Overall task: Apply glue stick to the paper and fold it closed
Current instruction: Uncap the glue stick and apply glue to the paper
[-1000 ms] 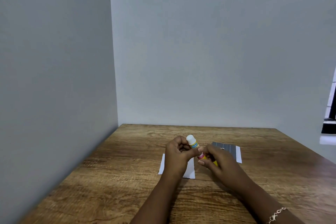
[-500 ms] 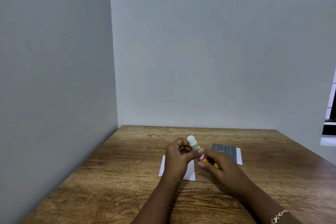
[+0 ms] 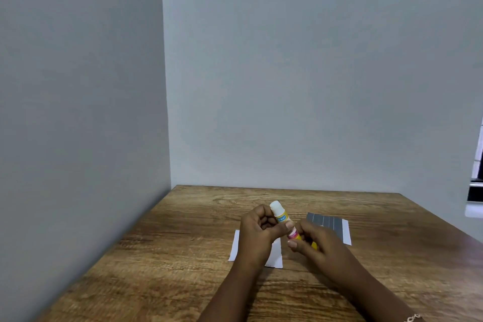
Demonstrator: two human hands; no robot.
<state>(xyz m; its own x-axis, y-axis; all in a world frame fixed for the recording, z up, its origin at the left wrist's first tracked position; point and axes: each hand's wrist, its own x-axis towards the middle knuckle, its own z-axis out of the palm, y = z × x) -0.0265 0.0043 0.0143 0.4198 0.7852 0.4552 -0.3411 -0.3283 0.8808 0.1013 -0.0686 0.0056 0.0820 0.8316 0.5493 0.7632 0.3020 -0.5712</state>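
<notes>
Grips tilted glue stick (image 3: 281, 217) just below its white cap (image 3: 275, 206) with left hand (image 3: 257, 234), pinches its base end with right hand (image 3: 317, 243), directly over white paper (image 3: 276, 256) lying flat on table (image 3: 183, 256), probably braced for uncapping, with paper parked underneath for gluing straight after.

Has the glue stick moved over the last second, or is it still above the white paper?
No. The glue stick sits at the same spot against the white paper and the grey sheet; only the view dipped slightly.

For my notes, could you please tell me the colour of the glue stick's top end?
The glue stick has a white top end; head view shows it best.
</notes>
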